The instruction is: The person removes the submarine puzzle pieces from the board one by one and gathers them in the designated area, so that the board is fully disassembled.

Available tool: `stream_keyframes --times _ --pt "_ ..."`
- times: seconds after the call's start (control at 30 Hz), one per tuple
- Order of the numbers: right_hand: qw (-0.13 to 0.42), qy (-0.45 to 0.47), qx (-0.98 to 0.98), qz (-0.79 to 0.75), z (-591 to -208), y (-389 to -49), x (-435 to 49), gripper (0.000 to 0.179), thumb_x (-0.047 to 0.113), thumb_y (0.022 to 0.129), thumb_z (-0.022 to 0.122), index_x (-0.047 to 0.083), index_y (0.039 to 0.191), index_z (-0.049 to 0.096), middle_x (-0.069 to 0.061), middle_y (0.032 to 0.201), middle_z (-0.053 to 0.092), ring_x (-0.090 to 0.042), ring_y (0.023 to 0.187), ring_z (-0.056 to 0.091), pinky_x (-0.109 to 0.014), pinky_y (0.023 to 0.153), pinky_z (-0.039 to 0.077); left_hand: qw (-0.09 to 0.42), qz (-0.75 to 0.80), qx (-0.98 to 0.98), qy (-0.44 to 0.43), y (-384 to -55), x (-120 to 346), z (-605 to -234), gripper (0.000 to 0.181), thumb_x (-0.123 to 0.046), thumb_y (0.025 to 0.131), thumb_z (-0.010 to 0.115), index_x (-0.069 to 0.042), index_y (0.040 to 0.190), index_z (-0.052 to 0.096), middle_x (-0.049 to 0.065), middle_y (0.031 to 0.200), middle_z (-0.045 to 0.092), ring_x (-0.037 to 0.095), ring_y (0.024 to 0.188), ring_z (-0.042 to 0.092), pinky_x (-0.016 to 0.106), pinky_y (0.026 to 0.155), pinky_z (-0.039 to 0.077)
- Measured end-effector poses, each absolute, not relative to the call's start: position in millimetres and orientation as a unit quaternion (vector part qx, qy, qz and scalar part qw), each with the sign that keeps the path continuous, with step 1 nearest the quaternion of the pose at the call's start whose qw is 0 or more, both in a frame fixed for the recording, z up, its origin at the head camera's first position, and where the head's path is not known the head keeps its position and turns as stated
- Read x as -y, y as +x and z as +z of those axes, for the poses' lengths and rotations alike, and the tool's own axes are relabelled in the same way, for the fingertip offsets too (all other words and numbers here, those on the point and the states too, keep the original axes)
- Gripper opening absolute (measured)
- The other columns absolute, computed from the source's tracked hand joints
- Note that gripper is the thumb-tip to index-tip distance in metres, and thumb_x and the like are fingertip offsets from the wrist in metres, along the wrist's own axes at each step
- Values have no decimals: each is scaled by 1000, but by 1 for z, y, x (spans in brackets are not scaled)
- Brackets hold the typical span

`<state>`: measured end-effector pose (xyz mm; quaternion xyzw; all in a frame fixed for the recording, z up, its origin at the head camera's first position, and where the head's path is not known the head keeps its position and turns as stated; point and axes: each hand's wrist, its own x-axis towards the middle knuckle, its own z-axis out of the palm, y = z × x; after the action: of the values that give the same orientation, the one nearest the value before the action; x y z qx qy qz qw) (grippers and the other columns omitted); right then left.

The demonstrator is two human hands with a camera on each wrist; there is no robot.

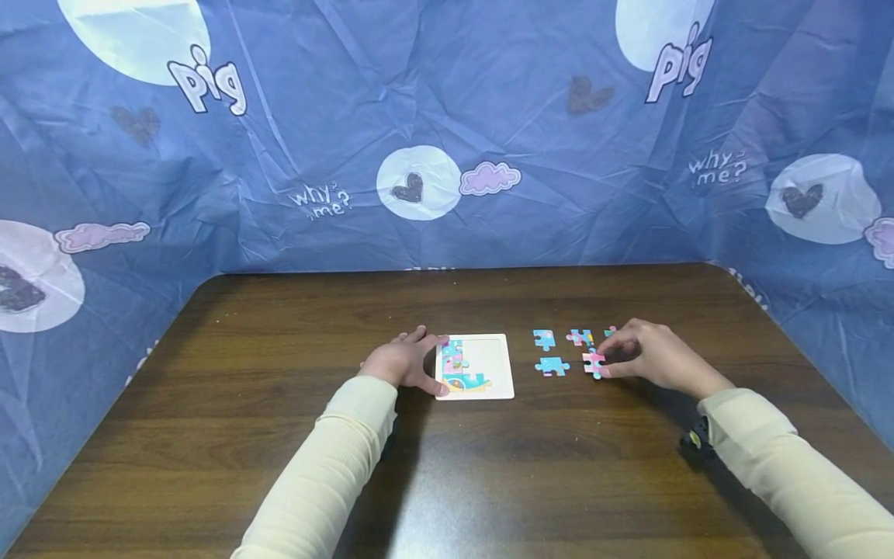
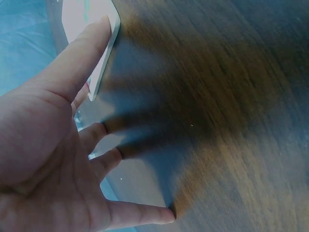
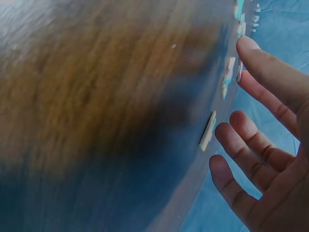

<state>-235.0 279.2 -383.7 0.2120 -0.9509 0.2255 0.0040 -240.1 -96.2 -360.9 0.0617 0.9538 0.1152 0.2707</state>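
Observation:
My left hand (image 1: 400, 362) rests at the left side of a white square puzzle tray (image 1: 497, 388), thumb on its near corner and index finger on its far corner. In the left wrist view, the other fingers of that hand (image 2: 53, 159) spread above the table. Joined puzzle pieces (image 1: 457, 383) fill the tray's left and near parts. Right of the tray, my right hand (image 1: 656, 357) pinches a pink and blue puzzle piece (image 1: 594, 363) between thumb and index finger. The right wrist view has the remaining fingers of this hand (image 3: 275, 159) loosely bent and apart.
Loose pieces lie between the tray and my right hand: a blue corner piece (image 1: 544, 339), a wider blue piece (image 1: 552, 366) and a multicoloured piece (image 1: 580, 337). Another piece (image 1: 611, 331) is partly hidden behind the right fingers. A blue printed cloth (image 1: 335, 116) hangs behind the brown table (image 1: 279, 435).

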Motion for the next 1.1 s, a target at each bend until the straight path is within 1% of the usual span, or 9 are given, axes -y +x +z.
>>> stream_keyframes --times 0.07,0.2,0.37,0.53,0.8,0.9,1.0,1.1 --pt "6 215 950 227 -386 -235 -280 27 30 77 90 17 99 80 -3 97 68 -22 89 63 -40 78 49 270 115 -954 62 -240 96 -361 90 -42 88 80 -32 161 28 5 171 10 30 156 12 78 105 28" --pt "1 216 950 224 -387 -236 -280 27 32 78 90 18 99 80 -2 98 68 -22 89 62 -40 78 49 269 114 -954 62 -240 97 -361 90 -41 88 80 -32 161 28 5 171 11 30 156 12 79 105 28" --pt "-12 207 955 213 -387 -236 -277 27 34 79 89 19 100 80 -3 101 67 -24 92 63 -43 79 50 270 115 -954 62 -239 97 -360 90 -41 88 80 -32 161 28 4 171 10 30 156 12 78 106 27" --pt "-6 211 958 194 -388 -236 -276 27 34 77 89 20 99 81 -5 102 66 -28 94 64 -48 80 51 269 116 -954 64 -238 97 -358 90 -41 88 80 -31 161 28 6 171 11 30 156 13 77 106 28" --pt "-15 213 959 184 -386 -237 -275 29 34 77 89 18 100 81 -4 99 65 -25 91 63 -48 79 51 267 118 -954 62 -238 96 -359 89 -41 88 80 -31 161 29 5 171 12 30 156 13 77 106 28" --pt "-24 210 959 191 -386 -238 -276 32 34 78 89 16 104 80 -6 101 66 -26 91 63 -48 80 51 267 119 -954 63 -238 96 -360 90 -40 88 80 -31 161 29 5 171 12 30 156 13 78 106 28" --pt "-24 207 957 201 -384 -239 -276 34 32 79 88 14 106 79 -11 106 67 -31 97 65 -51 85 50 266 120 -954 65 -238 96 -360 90 -40 88 81 -31 161 29 5 171 12 30 156 13 78 105 28" --pt "-19 209 955 209 -382 -240 -273 34 30 80 88 12 107 78 -12 107 68 -33 97 65 -52 85 51 265 120 -954 67 -238 97 -360 90 -41 88 81 -31 161 29 5 171 12 30 156 13 79 104 29"
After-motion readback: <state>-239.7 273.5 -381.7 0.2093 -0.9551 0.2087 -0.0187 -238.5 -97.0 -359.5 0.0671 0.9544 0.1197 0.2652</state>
